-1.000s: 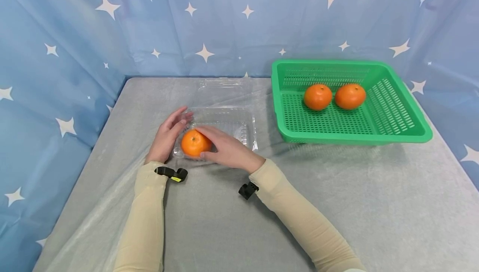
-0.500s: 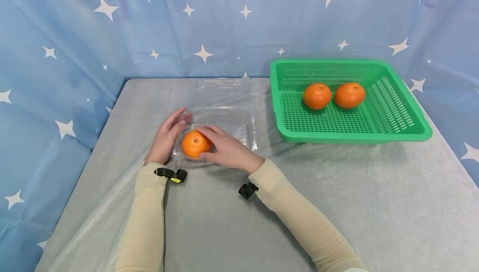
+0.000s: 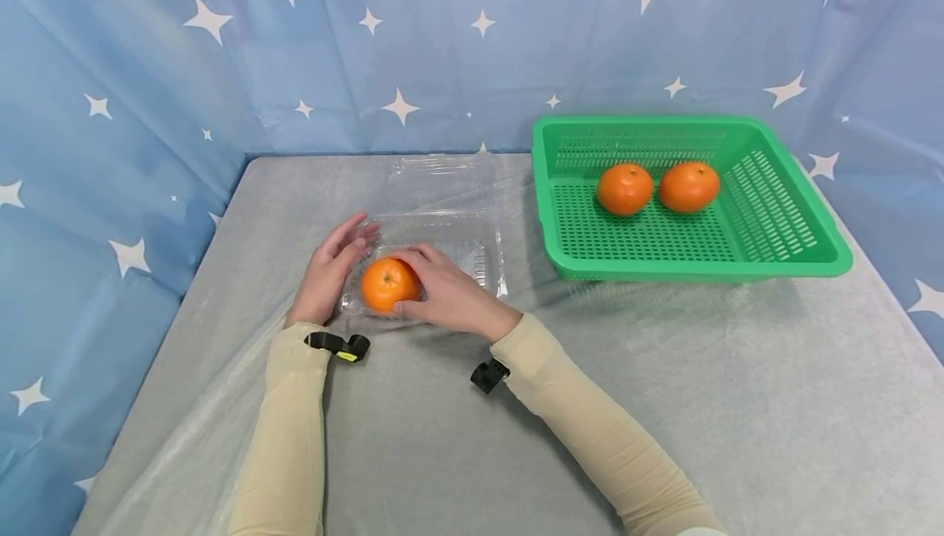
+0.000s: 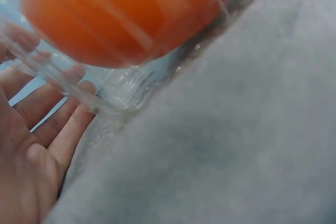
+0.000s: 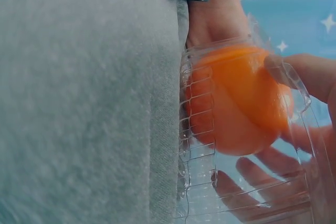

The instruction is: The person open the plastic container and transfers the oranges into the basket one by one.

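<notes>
A clear plastic clamshell box (image 3: 472, 253) lies on the table, its lid (image 3: 442, 165) folded back behind it. My right hand (image 3: 453, 294) reaches into the box's left end and holds an orange (image 3: 388, 284) between thumb and fingers, stem side up. In the right wrist view the orange (image 5: 236, 103) shows through the ribbed plastic wall, fingers along its side. At the box's left wall rests my left hand (image 3: 324, 274), its fingers extended. Those straight fingers (image 4: 68, 124) lie beside the clear wall in the left wrist view, and the orange (image 4: 126, 14) is behind the plastic.
A green perforated basket (image 3: 701, 270) stands at the back right with two oranges inside, a left orange (image 3: 624, 189) and a right orange (image 3: 689, 188). Grey cloth (image 3: 664, 372) covers the table. A blue curtain (image 3: 442, 52) with white stars hangs behind it.
The orange in my right hand has shifted slightly to the right inside the box. My left hand stays at the box's left wall.
</notes>
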Demonstrator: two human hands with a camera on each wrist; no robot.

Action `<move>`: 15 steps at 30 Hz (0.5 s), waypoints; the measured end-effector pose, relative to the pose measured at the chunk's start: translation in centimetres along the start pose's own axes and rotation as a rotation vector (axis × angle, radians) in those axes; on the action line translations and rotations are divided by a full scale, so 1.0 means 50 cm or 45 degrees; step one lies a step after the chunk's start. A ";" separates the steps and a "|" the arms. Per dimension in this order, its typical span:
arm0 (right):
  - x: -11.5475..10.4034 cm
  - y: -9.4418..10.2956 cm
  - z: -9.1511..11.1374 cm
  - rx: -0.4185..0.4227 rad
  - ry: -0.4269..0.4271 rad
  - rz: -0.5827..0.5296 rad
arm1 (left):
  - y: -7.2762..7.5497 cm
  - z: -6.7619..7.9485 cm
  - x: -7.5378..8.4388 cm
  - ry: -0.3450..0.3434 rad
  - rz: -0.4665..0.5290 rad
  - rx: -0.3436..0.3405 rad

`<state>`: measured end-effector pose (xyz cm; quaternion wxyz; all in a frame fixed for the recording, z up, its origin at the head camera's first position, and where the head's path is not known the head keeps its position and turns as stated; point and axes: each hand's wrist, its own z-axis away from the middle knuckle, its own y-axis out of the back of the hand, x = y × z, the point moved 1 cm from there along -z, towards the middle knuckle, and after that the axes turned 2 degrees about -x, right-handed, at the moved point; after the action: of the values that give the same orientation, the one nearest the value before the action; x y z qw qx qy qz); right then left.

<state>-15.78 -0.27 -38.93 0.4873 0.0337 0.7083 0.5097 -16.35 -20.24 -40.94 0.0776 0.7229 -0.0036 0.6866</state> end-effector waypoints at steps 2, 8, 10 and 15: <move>-0.001 0.001 0.000 -0.005 -0.006 -0.015 | 0.000 0.000 -0.001 -0.001 0.011 0.002; -0.001 0.001 -0.002 -0.035 -0.019 -0.119 | 0.000 -0.002 -0.002 -0.007 0.023 0.000; -0.001 0.001 -0.002 -0.041 -0.035 -0.151 | 0.001 -0.003 -0.003 -0.007 0.024 -0.001; 0.000 0.001 -0.001 -0.032 -0.016 -0.123 | 0.001 -0.002 -0.003 -0.007 0.032 -0.004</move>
<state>-15.84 -0.30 -38.87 0.5162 -0.0034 0.6995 0.4943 -16.46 -20.31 -41.08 0.0699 0.7245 -0.0139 0.6856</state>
